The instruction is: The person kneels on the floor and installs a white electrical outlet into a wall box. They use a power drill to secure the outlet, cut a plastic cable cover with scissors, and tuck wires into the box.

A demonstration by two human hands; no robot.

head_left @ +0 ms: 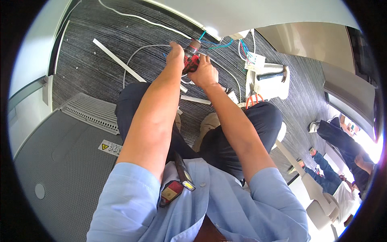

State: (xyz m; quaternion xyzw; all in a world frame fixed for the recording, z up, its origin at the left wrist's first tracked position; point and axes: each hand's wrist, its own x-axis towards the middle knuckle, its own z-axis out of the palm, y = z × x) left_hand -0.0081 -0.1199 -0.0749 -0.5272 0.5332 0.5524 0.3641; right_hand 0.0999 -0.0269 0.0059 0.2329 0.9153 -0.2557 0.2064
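Both of my hands are on a red and black cordless drill (190, 61) in front of me, its chuck pointing away toward the foot of the white panel. My left hand (175, 54) presses against its left side, the fingers partly hidden. My right hand (204, 73) closes around its rear and grip from the right. Just past the chuck, a thin teal piece (202, 35) reaches the panel's lower edge; whether it is a bit or a wire I cannot tell. Blue and green wires (221, 44) hang close by on the right.
A hammer (271, 76) lies on a white board (278, 89) at right, near orange-handled pliers (254, 99). White trunking strips (117, 58) and loose cables (145, 18) cross the carpet. A grey mesh chair (60, 161) stands left; people (342, 177) are at far right.
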